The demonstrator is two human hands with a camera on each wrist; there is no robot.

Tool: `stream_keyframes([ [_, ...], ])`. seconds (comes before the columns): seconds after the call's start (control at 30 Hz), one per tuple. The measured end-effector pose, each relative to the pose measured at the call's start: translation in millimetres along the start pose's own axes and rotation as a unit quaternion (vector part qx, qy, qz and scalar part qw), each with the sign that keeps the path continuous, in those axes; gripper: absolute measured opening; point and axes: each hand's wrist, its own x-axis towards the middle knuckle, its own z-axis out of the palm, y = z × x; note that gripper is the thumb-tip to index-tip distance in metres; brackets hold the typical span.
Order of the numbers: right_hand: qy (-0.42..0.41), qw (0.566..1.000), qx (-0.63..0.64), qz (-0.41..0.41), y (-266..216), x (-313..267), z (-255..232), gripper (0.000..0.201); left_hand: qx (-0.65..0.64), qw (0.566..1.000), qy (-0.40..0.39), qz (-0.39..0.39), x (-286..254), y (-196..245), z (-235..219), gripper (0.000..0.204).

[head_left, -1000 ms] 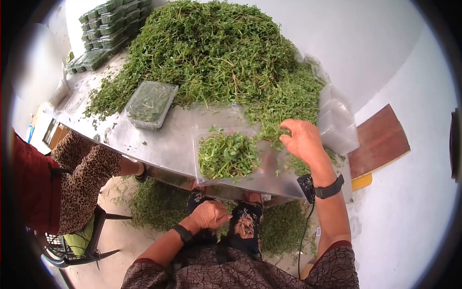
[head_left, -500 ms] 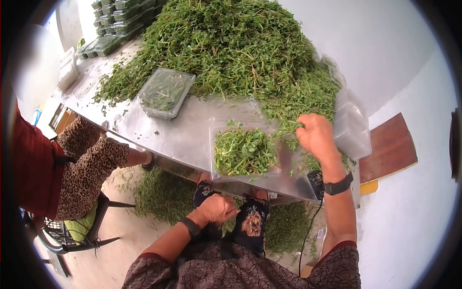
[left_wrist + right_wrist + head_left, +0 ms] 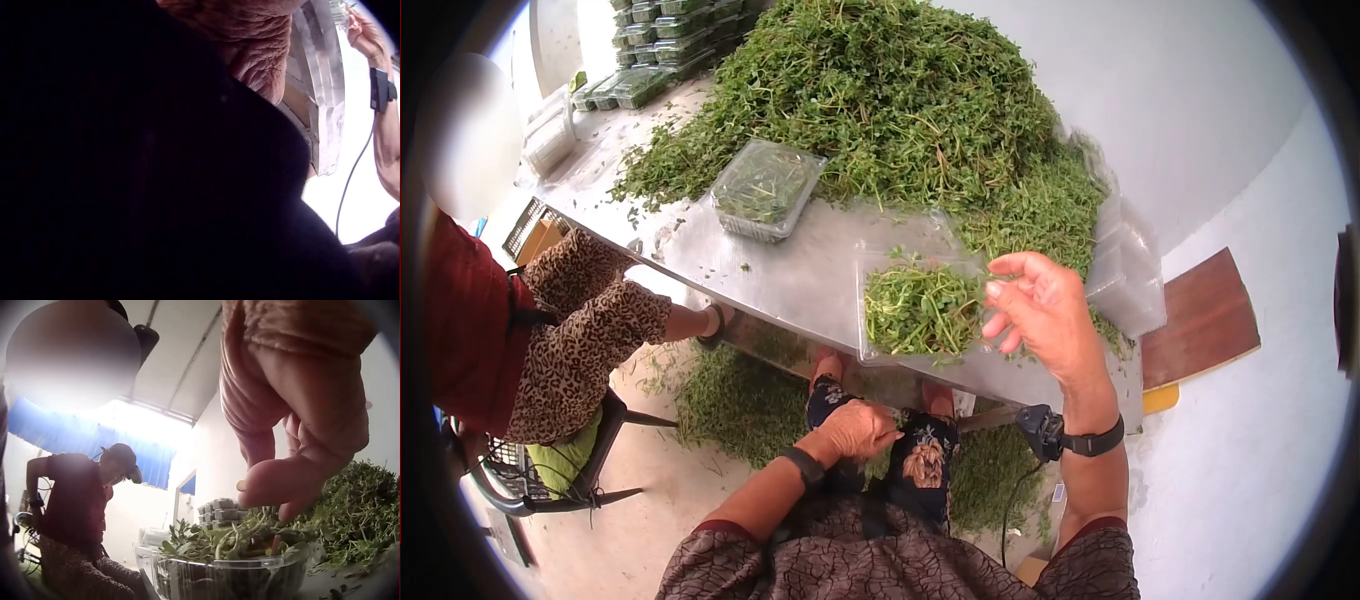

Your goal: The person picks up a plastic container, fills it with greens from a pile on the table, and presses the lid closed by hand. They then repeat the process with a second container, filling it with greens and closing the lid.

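Note:
Loose green leafy sprigs [image 3: 920, 310] fill a clear plastic box [image 3: 863, 335] near the front edge of the metal table. My right hand [image 3: 1050, 315] hovers over the box's right side, its thumb and fingers bent and apart. In the right wrist view, its fingertips [image 3: 269, 481] hang right above the greens that rise past the rim. My left hand [image 3: 860, 428] rests on my lap below the table edge, fingers loosely curled, holding nothing visible. The left wrist view is mostly dark, with some wrinkled skin of that hand [image 3: 256, 44] showing.
A large heap of the greens [image 3: 900, 110] covers the back of the table [image 3: 800, 260]. A filled, lidded box [image 3: 767, 190] stands to the left, stacked filled boxes [image 3: 675, 35] farther back. Nested empty boxes [image 3: 1128, 270] stand right. Another person [image 3: 475, 340] sits at left.
My right hand has gone from the pile's edge, where its fingers were drawn together, leftward to the box, and its fingers have spread. My left hand stays on the lap.

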Motion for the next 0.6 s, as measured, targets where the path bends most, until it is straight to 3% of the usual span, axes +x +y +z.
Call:
stream_keyframes([
  [0.07,0.016,1.0,-0.012,0.003,5.2,-3.9,-2.8,0.025,-0.001,1.0,0.019,0.007,-2.0,0.5,0.0,0.025],
  [0.13,0.081,0.989,-0.083,-0.092,18.1,-5.5,-5.1,0.029,-0.013,1.0,0.01,-0.003,-1.7,3.2,-4.8,0.029],
  [0.17,0.081,0.989,-0.085,-0.092,19.3,-9.7,-4.1,0.029,-0.023,1.0,0.003,-0.012,-0.7,3.7,-6.9,0.032],
  [0.23,0.099,0.947,-0.208,-0.225,21.4,-17.5,-0.8,0.037,-0.024,1.0,0.004,-0.011,-0.4,3.3,-6.6,0.032],
  [0.27,0.098,0.947,-0.208,-0.224,21.5,-18.8,0.6,0.037,-0.024,1.0,0.003,-0.01,-0.6,3.3,-6.2,0.032],
  [0.33,0.072,0.85,-0.357,-0.381,21.0,-20.9,4.5,0.044,-0.022,1.0,-0.001,-0.01,0.4,3.9,-7.3,0.032],
  [0.4,0.039,0.854,-0.359,-0.376,21.1,-27.1,15.8,0.045,-0.02,1.0,-0.005,-0.01,1.0,4.8,-6.6,0.033],
  [0.47,-0.001,0.821,-0.423,-0.383,21.5,-30.0,25.5,0.042,-0.01,1.0,0.015,-0.004,0.3,4.3,-5.5,0.033],
  [0.6,-0.003,0.824,-0.447,-0.349,37.4,-30.9,31.0,0.043,-0.01,1.0,0.015,0.006,-0.4,-1.6,0.3,0.033],
])
